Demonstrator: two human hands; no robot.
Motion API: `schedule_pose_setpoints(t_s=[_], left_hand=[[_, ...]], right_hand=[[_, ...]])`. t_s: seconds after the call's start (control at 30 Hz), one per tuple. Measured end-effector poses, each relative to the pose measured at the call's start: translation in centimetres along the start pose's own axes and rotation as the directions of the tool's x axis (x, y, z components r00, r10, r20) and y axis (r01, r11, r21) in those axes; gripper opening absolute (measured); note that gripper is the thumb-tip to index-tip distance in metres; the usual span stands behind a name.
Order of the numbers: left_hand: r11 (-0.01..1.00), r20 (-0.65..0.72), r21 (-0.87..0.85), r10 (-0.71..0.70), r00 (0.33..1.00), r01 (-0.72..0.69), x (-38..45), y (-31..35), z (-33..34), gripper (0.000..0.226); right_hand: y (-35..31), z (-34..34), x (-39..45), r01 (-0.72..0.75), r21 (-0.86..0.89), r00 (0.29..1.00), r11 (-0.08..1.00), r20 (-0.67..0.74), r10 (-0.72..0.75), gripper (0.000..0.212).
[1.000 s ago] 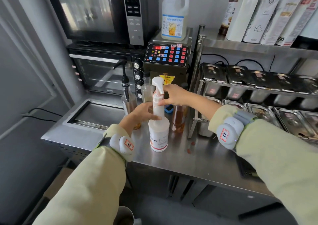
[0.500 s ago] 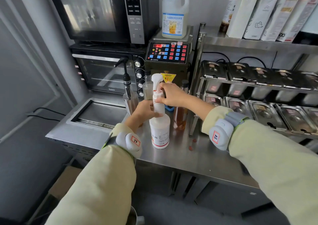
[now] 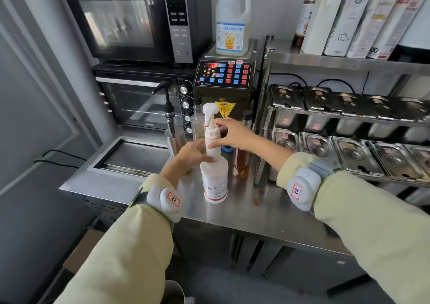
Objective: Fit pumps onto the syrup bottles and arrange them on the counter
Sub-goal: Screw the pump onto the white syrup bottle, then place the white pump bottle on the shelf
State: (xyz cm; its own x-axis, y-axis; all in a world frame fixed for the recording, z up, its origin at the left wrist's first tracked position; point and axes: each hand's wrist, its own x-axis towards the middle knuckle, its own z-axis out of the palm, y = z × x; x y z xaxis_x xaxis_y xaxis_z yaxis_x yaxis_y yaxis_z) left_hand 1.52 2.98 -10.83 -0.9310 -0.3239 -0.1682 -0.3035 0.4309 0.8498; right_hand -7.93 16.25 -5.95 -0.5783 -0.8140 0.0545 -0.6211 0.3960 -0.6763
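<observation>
Drink-shop prep kitchen: steel counter (image 3: 267, 220), stacked ovens (image 3: 139, 101), syrup dispenser machine (image 3: 223, 78), lidded topping pans (image 3: 325, 99).

White bottle (image 3: 215, 180) stands on counter (image 3: 267, 220), before dispenser machine (image 3: 224, 80), left of rack (image 3: 349, 117).

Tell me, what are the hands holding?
Both hold the white syrup bottle: left hand at its neck, right hand on the pump collar.

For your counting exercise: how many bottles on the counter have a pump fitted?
2: the white syrup bottle held in both hands, and the black-pump bottle behind the left hand. Other bottles behind are partly hidden.
</observation>
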Motion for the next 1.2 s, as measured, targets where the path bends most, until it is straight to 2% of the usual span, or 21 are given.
schedule_pose_setpoints(t_s=[0.07, 0.17, 0.37, 0.53, 0.67, 0.77, 0.9, 1.07, 1.2], left_hand=[[1.000, 0.027, -0.007, 0.015, 1.000, -0.015, -0.1, -0.7, -0.3, 0.062], [1.000, 0.032, -0.005, 0.008, 0.999, -0.007, -0.1, -1.3, -0.8, 0.064], [0.999, 0.116, 0.052, -0.023, 0.993, 0.017, 0.3, -1.6, -2.6, 0.070], [0.992, 0.215, 0.084, 0.074, 0.974, -0.093, 0.3, 3.6, -5.5, 0.047], [0.985, 0.277, 0.114, 0.091, 0.956, -0.127, 0.4, 8.9, -7.4, 0.029], [0.972, 0.264, 0.145, 0.143, 0.954, -0.185, 0.3, 12.2, -8.7, 0.027], [0.961, 0.186, -0.002, 0.273, 0.944, -0.277, 0.2, 16.2, -9.5, 0.024], [0.934, 0.144, -0.008, 0.354, 0.924, -0.357, 0.0, 20.8, -10.3, 0.027], [0.898, 0.034, -0.087, 0.435, 0.900, -0.431, 0.4, 23.6, -10.1, 0.030]], right_hand=[[0.5, 1.0, -0.3, -0.025, -0.019, 0.999, 0.999, -0.029, 0.025, 0.072], [0.6, 1.8, -0.3, -0.029, -0.027, 0.997, 0.999, -0.065, 0.027, 0.066], [-0.2, -0.6, 0.2, -0.003, -0.014, 1.000, 1.000, 0.004, 0.003, 0.065], [-4.1, -5.5, 1.6, 0.029, 0.040, 1.000, 0.999, -0.001, -0.029, 0.062], [-6.9, -9.1, 1.7, 0.062, 0.056, 0.998, 0.997, -0.009, -0.062, 0.051], [-8.7, -11.9, 1.4, 0.100, 0.069, 0.993, 0.993, -0.067, -0.096, 0.046], [-11.1, -15.9, 1.1, 0.127, 0.117, 0.984, 0.985, -0.140, -0.110, 0.046], [-13.1, -19.9, 0.8, 0.168, 0.173, 0.959, 0.970, -0.256, -0.121, 0.041], [-13.8, -22.2, 0.5, 0.214, 0.220, 0.923, 0.952, -0.363, -0.124, 0.044]])
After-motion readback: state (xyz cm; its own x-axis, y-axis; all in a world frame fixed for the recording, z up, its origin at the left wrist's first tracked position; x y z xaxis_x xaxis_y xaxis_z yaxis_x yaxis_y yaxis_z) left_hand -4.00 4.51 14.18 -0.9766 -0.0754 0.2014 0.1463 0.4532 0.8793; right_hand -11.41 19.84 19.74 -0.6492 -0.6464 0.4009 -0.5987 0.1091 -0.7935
